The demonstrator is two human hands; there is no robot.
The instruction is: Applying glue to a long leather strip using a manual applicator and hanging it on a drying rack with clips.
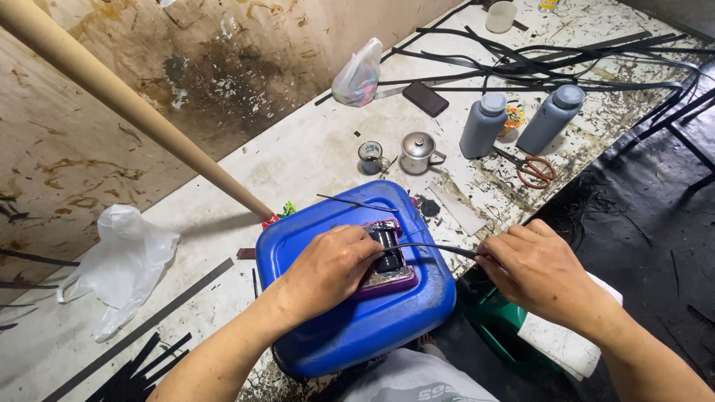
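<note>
From the head camera, the person looks down at a blue can (350,313) lying on its side at the near edge of the table (313,156). On top of the can sits a small purple box (387,277) with a black part in it. The left hand (328,269) is closed over the box and presses it down. The right hand (538,272) is to the right, apart from the left, and is pinched shut on a thin black strip (436,249). The strip runs from the box to that hand.

The can is round and smooth, so the box could slide off if the left hand lets go. The strip is thin and could slip out of the right hand's fingers, or snap if pulled hard. It may also nip a finger near the box.

Farther off stand two grey bottles (482,124), a small metal pot (418,152) and scissors (535,170). A swinging elbow could knock them over. A long wooden pole (126,104) leans in from the far left.
</note>
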